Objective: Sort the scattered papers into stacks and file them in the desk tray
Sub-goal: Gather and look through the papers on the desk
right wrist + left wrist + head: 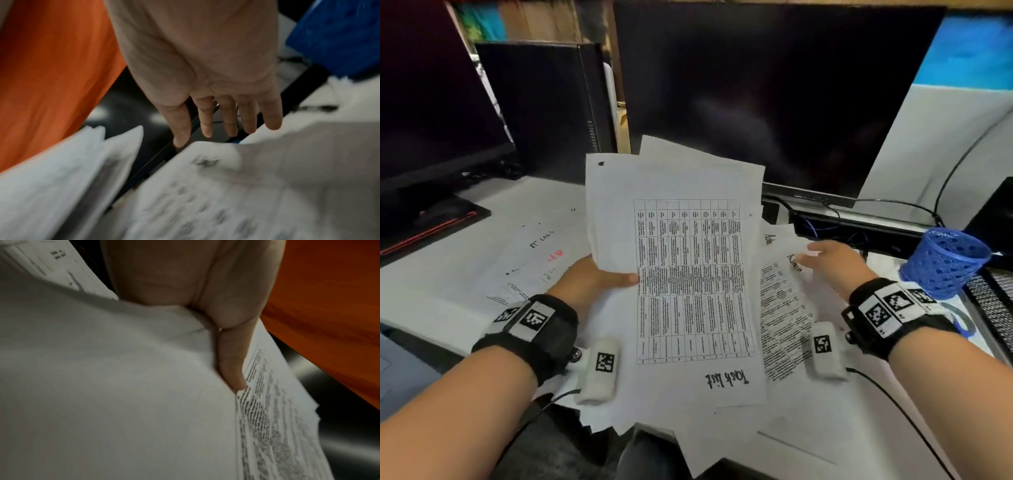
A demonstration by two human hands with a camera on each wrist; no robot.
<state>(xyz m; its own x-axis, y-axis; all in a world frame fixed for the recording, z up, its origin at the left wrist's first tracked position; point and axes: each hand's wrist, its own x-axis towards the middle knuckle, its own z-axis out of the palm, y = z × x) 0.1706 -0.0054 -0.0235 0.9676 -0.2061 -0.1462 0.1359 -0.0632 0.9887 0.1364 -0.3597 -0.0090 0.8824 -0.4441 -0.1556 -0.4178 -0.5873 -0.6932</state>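
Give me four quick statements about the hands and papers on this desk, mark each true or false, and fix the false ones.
1. The left hand grips a bundle of papers. True.
2. The top sheet of that bundle is blank. False: it bears a printed table and handwriting.
3. The right hand grips the blue mesh cup. False: its fingers are spread over loose sheets, apart from the cup.
4. The monitor behind the papers is dark. True.
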